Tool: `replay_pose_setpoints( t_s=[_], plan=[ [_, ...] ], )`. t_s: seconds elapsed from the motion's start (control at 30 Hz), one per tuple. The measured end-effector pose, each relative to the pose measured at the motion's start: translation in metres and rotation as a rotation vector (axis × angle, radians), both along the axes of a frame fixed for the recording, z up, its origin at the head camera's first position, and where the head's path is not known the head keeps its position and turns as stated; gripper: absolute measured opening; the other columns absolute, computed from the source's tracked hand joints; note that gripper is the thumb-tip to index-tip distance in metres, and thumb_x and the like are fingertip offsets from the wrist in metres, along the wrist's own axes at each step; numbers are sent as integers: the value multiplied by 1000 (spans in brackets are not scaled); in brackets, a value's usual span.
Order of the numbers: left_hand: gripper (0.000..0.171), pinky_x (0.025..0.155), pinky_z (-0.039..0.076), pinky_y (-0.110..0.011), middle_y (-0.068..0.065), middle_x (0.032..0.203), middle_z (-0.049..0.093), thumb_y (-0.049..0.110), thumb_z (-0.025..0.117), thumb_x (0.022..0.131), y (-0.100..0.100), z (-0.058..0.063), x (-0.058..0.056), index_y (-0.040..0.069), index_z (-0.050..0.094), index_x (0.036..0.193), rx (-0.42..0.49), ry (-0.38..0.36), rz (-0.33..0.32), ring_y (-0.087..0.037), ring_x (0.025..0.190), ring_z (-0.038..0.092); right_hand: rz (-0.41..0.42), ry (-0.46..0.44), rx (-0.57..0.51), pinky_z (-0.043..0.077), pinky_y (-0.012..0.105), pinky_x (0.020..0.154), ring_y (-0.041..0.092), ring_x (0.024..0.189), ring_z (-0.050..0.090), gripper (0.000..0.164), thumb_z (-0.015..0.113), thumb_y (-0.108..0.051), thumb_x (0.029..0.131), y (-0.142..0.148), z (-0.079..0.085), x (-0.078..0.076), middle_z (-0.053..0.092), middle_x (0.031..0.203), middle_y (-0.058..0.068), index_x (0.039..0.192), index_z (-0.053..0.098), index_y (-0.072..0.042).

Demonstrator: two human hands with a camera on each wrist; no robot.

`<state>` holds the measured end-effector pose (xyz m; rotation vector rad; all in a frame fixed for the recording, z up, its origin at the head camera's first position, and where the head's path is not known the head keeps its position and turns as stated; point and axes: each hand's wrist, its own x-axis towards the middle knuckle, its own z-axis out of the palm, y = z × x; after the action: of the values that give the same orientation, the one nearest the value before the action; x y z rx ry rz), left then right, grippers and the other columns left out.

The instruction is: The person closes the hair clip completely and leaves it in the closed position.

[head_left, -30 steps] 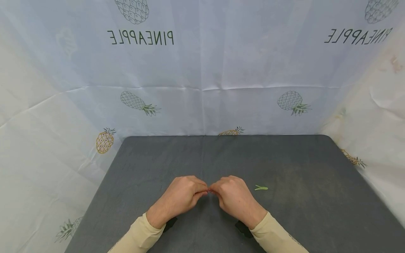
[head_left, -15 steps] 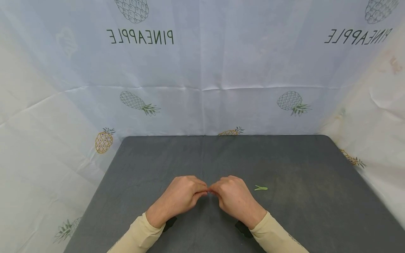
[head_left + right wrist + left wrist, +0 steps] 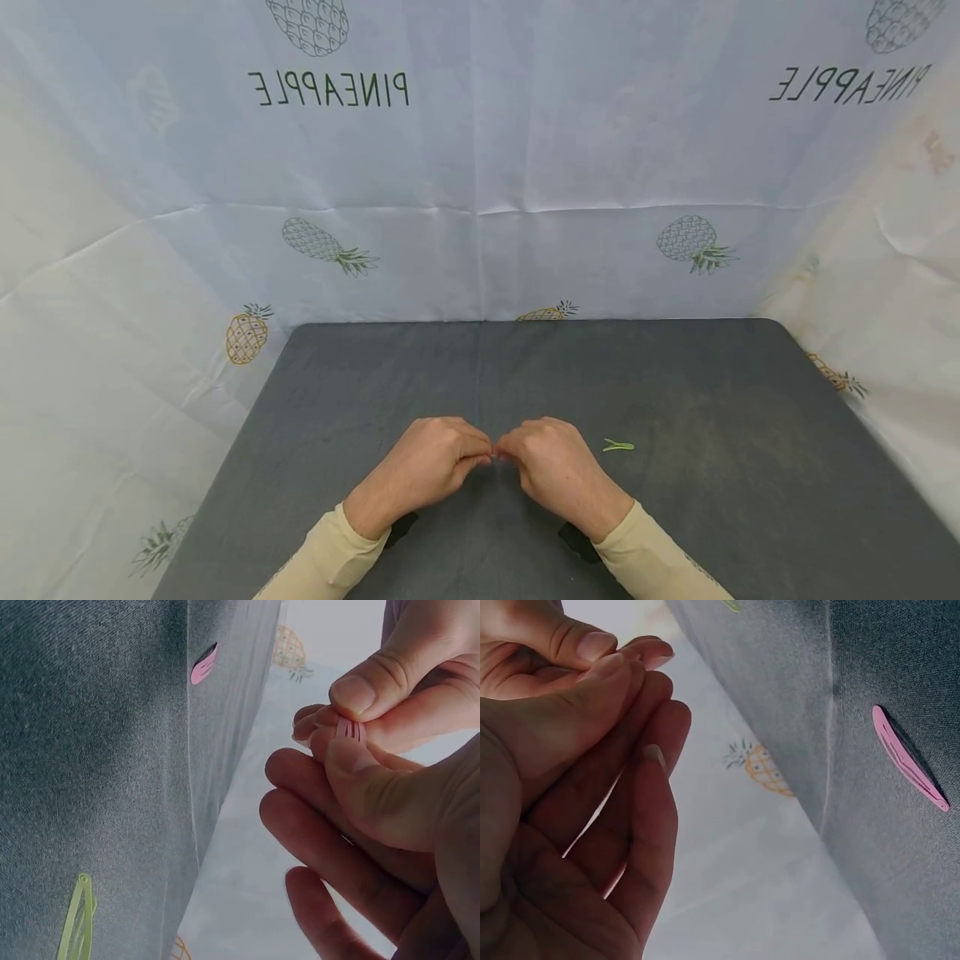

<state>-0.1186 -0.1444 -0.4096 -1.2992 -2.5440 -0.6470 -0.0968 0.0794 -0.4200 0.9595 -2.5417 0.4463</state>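
Hardly anything has moved since the earlier head frame: both hands keep their place, and only the printing on the cloth sits slightly farther left. Left hand and right hand meet fingertip to fingertip, each pinching the pink clip between thumb and finger; just a short, slotted stretch shows between the thumbs. Working this clip between both hands looks to be the step in hand. As I judge it, the next move calls for a light, even pinch at either end, since so slim a piece could easily slip or twist.

Another clip, the spare clip, lies on the table in the left wrist view: a smooth, narrow pink leaf, slit lengthwise. Right of the hands lies the green clip, thin and forked at its left end. All look like thin, coated metal. Underneath, the dark grey covering has a woven grain and a raised crease; the pineapple-printed cloth behind is pale and wrinkled.
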Motion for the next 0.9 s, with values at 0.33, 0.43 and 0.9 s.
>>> replay_pose_setpoints(
  t_s=[0.33, 0.43, 0.9],
  plan=[
    [4, 74, 59, -22, 9, 98, 82, 18, 83, 96, -1, -1, 3, 18, 86, 97, -36, -38, 55, -6, 84, 73, -43, -98, -31, 56, 26, 69, 6, 74, 66, 10, 87, -15, 91, -3, 0, 1, 75, 84, -10, 92, 81, -23],
    [3, 71, 57, -21, 9, 94, 81, 18, 83, 96, 0, 0, 4, 19, 86, 96, -53, -65, 69, -3, 79, 69, -48, -97, -29, 55, 25, 67, 6, 72, 64, 13, 88, -13, 91, -3, 0, 1, 73, 81, -10, 89, 79, -23],
    [6, 73, 60, -25, 6, 96, 81, 21, 84, 96, 5, 3, 4, 18, 86, 102, -49, -126, 149, -13, 85, 76, -81, -116, 1, 54, 24, 65, 6, 69, 62, 13, 88, -15, 91, -3, -6, -3, 72, 80, -10, 88, 79, -24]
  ],
)
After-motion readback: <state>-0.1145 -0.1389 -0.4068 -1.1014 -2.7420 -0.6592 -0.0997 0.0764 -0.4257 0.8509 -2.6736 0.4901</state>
